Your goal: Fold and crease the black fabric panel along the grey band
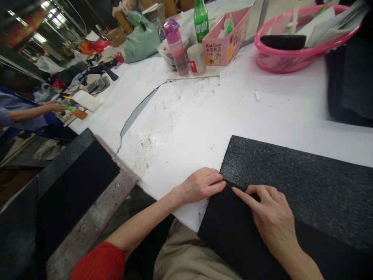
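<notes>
Lying at the lower right of the head view, the sheet [291, 163] is black, with two bands. Its far band is rough and shiny with gray specks, and its near band is smooth and dull. The left hand [202, 182] rests on the sheet's left edge, where the bands meet, with its fingers close together. The right hand [274, 210] is just beside it, fingers bent, with a small gap by the thumb, and one tip reaches to the line between the bands. I cannot tell if either hand is pinching the sheet.

The bench [186, 147] has a white top with dark marks and a torn spot. A small white stub [257, 96] lies past the sheet. Farther back are a jar [196, 60], a purple bottle [178, 50], a green bottle [201, 23], a pink box [217, 50] and a full pink tub [279, 64]. Dark cloth [354, 85] sits at the far right. At the left, more black sheets [78, 186] lie on a gray ledge [96, 212], and another person's arm [32, 112] shows beyond.

The bench's near edge slants down toward the sheet's lower left corner. A wide white stretch lies between the sheet and the jar, well apart.
</notes>
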The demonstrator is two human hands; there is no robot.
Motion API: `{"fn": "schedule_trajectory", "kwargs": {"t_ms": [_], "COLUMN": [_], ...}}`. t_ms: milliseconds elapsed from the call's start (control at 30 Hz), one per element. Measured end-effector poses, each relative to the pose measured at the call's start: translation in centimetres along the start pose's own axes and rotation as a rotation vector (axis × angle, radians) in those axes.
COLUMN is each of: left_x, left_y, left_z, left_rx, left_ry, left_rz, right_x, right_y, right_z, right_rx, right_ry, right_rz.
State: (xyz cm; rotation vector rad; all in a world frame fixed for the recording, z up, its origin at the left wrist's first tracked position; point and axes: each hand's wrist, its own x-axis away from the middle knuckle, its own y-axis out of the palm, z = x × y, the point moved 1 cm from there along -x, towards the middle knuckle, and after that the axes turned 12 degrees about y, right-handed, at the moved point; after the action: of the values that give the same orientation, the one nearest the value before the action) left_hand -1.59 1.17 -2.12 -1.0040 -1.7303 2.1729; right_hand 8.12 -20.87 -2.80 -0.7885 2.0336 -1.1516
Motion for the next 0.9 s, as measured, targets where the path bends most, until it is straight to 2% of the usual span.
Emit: {"fn": "schedule_trajectory", "kwargs": {"t_ms": [600, 900], "left_x": [0.2, 1.1], "left_y": [-0.4, -1.2], "left_z": [0.0, 0.3], "left_rx": [-0.034, -0.008], "left_ry": [0.062, -0.033], "left_rz": [-0.036, -0.067], "right_x": [-0.1, -0.1], "right_y": [-0.3, -0.4], "right_z": [-0.9, -0.9], "right_rx": [0.033, 0.028], "right_ry": [0.038, 0.024], "right_rz": [-0.024, -0.036]}}
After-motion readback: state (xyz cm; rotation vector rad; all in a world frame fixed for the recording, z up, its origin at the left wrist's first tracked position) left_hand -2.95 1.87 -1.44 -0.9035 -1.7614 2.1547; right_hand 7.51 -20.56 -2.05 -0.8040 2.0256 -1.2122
